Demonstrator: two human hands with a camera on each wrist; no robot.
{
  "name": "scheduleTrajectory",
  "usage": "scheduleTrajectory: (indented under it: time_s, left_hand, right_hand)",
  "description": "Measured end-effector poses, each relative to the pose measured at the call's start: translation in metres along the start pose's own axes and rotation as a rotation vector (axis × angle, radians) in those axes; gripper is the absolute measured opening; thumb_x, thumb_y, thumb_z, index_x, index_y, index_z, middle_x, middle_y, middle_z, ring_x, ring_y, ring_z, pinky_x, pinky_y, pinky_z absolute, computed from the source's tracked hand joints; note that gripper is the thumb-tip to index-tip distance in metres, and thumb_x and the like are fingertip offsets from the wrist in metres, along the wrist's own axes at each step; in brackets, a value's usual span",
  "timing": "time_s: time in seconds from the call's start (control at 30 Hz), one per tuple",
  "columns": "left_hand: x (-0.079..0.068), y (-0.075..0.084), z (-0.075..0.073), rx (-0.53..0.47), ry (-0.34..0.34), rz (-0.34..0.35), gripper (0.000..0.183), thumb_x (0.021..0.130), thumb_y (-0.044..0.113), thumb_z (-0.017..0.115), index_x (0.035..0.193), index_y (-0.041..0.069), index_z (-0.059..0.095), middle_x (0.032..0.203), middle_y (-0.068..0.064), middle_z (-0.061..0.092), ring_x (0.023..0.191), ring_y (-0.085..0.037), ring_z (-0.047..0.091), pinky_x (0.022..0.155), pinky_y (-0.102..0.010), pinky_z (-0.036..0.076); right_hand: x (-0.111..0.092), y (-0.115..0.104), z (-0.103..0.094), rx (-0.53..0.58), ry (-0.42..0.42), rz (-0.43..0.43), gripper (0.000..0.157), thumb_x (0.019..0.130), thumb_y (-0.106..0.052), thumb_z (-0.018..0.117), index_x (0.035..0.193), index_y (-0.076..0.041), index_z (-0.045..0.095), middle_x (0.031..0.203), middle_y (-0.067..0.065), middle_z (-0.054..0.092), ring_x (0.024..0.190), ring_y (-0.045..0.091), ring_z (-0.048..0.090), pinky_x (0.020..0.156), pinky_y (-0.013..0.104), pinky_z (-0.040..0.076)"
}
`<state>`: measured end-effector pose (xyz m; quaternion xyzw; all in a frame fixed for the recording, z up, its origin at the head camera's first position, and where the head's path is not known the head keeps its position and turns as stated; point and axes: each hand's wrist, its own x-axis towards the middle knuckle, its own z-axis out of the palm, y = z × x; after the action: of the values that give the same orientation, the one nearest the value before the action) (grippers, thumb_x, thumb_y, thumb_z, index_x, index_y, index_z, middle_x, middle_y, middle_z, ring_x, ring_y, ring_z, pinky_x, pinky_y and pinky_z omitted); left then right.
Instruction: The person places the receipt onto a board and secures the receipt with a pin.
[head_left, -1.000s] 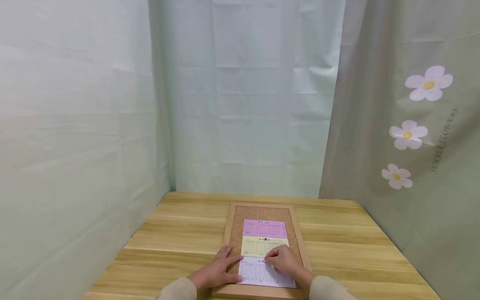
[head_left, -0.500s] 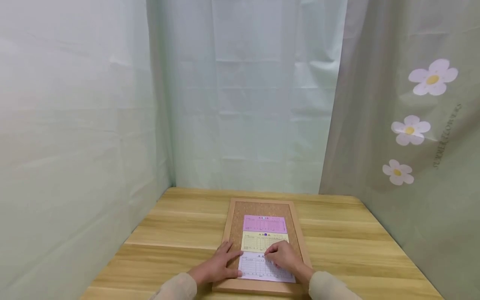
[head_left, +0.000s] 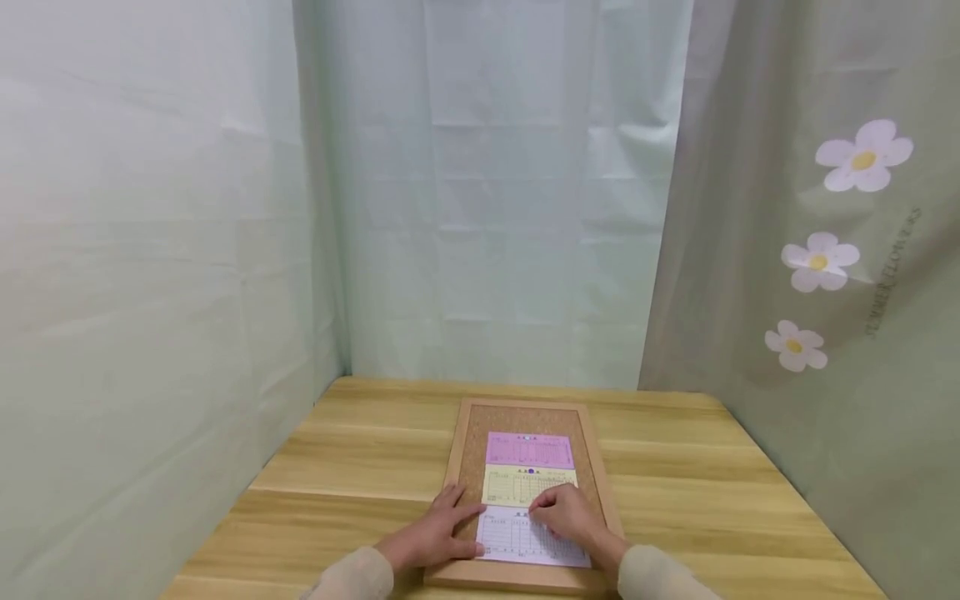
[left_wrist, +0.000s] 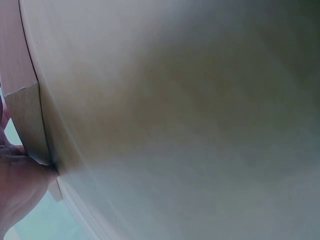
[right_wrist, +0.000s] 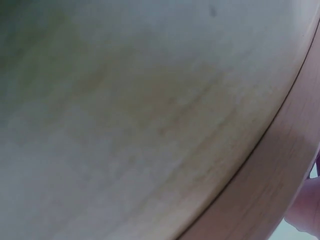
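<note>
A white printed form slip [head_left: 517,537] lies on the near part of a framed cork board [head_left: 480,421]. My left hand [head_left: 437,530] is spread over the board's left side, with thumb and forefinger tips at the slip's left edge. At the top middle of the slip, my right hand [head_left: 566,512] pinches what seems to be a push pin, hidden behind thumb and forefinger. Above it lie a yellow slip [head_left: 502,486] with a blue pin [head_left: 531,471] and a pink slip [head_left: 510,451] with a pale pin [head_left: 527,437].
The board lies lengthwise on a wood-grain table [head_left: 360,467]. Pale curtains [head_left: 495,208] hang behind and on the left. A greenish curtain with printed white flowers [head_left: 862,157] closes off the right side. Both wrist views show mostly blurred table and the board's wooden frame [right_wrist: 280,165].
The head view has shifted slightly, so the board appears a little higher. Both hands keep their places on the board and the white slip.
</note>
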<state>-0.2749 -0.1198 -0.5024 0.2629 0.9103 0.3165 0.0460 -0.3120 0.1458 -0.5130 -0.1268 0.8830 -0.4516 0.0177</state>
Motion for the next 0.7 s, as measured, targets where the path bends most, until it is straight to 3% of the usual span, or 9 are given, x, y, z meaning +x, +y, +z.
scheduleTrajectory:
  time_s: [0.7]
  left_hand:
    - [-0.0005,0.0029,-0.0023,-0.008,-0.007,-0.005,0.062,0.086,0.039,0.076,0.137,0.008,0.058,0.155,-0.033,0.022,0.144,-0.053,0.011,0.107,-0.071,0.019]
  right_hand:
    - [-0.0022,-0.0049,-0.0003,-0.019,0.007,-0.018,0.012,0.084,-0.006,0.073,0.076,-0.015,0.074,0.061,-0.006,0.056,0.048,0.007,0.046,0.043,0.021,0.035]
